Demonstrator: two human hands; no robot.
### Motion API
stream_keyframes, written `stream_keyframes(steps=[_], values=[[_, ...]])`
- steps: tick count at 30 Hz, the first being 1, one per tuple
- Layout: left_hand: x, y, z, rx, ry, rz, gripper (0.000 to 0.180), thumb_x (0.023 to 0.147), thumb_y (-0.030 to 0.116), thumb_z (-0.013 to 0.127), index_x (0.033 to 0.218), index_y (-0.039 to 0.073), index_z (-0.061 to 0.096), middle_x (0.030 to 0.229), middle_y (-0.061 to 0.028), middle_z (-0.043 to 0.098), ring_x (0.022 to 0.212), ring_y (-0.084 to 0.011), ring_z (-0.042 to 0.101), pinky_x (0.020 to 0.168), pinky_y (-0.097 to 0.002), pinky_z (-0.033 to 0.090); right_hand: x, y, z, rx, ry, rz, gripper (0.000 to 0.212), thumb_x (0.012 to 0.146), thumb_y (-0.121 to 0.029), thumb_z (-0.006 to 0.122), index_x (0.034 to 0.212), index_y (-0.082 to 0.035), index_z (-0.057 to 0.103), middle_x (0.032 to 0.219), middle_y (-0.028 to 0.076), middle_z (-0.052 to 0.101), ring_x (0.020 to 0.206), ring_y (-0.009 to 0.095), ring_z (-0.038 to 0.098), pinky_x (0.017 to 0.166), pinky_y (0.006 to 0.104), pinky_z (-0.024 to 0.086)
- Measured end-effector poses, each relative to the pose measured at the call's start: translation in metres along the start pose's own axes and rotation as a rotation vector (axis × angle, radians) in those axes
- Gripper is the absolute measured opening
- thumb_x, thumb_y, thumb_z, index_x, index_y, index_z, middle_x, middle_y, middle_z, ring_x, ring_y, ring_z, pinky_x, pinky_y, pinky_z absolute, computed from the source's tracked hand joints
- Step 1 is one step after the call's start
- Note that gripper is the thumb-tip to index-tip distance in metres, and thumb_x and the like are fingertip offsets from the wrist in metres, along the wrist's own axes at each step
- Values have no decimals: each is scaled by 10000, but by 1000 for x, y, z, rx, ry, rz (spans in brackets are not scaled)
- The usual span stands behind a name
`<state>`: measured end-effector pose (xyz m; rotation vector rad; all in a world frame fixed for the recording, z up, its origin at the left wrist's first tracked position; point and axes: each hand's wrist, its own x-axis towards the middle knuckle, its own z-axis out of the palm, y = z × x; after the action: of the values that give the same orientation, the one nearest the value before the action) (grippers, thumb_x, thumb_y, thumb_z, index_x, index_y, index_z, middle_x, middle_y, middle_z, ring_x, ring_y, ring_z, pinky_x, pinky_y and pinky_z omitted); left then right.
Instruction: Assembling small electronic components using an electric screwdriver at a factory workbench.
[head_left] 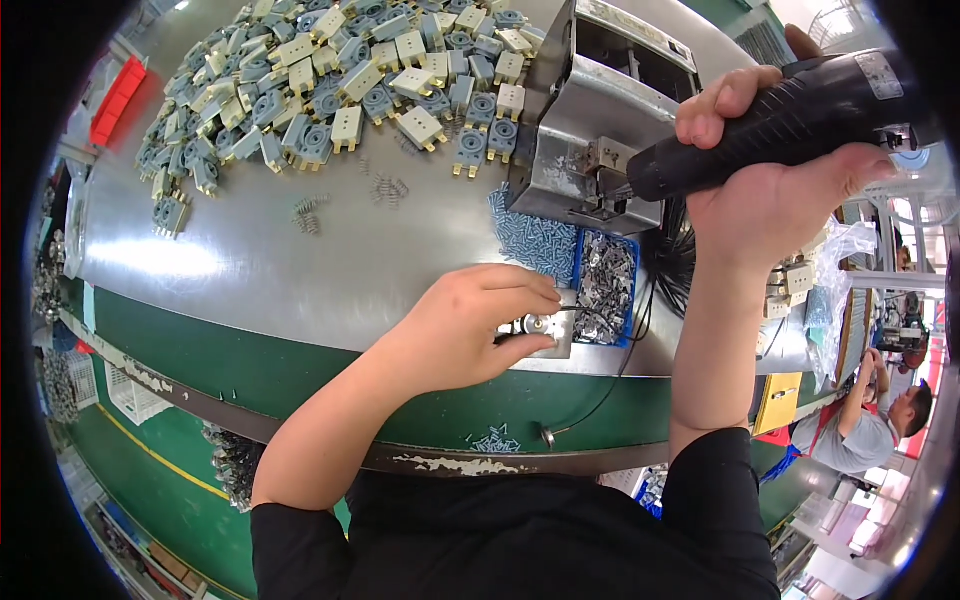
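My right hand (765,205) is wrapped round a black electric screwdriver (800,120), tilted so that its tip reaches the front of a metal box-shaped screw feeder (575,150). Whether a screw sits on the tip is too small to tell. Lower on the bench, my left hand (465,325) curls its thumb and fingers round a small part with a round metal piece (540,325), on a silvery metal block (566,328). The fingers hide most of that part. Beside this hand lie loose bluish screws (535,240) and a blue tray (636,275) of small metal pieces.
A large heap of grey and cream switch-like parts (345,85) covers the far bench. Small springs (388,188) lie nearer. Black cable (672,265) runs beside the feeder. More screws (495,440) rest on the green near edge. Another person (860,430) works at far right.
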<state>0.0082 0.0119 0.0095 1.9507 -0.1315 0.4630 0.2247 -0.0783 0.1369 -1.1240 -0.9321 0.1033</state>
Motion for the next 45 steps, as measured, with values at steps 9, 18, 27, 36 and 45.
stream_keyframes(steps=[9,18,27,36,45], values=[[1,-1,0,1,0,2,302,784,49,888,1050,9,750,1141,-123,769,1161,-318,732,977,-421,601,3,8,-1,-80,95,54,1120,858,-984,283,1408,-27,473,811,107,572,622,227,554,615,400,482],[-1,-1,4,17,13,33,264,850,153,849,1069,46,747,1131,-104,759,1092,-296,738,933,-409,599,-3,9,-6,59,69,110,1092,830,-989,360,1324,-26,502,801,113,593,612,237,564,601,401,483],[0,-3,1,15,15,25,291,780,38,858,1046,-14,754,1131,-158,766,1115,-338,744,944,-419,606,-48,-14,-5,428,-384,121,1257,778,-1005,443,1532,0,402,830,89,568,588,191,551,554,357,463],[-4,-6,4,-7,42,22,299,794,64,876,1053,-5,741,1112,-131,762,1015,-324,748,882,-403,611,-61,-6,9,292,-521,-66,1287,770,-1030,248,1395,72,472,837,137,648,560,208,632,538,310,528],[-5,-5,5,-11,39,14,269,833,162,844,1042,11,768,1085,-108,763,1014,-322,734,887,-408,593,-89,-34,32,-22,-95,230,1284,778,-1007,460,1564,5,368,855,74,553,591,173,542,559,345,470]])
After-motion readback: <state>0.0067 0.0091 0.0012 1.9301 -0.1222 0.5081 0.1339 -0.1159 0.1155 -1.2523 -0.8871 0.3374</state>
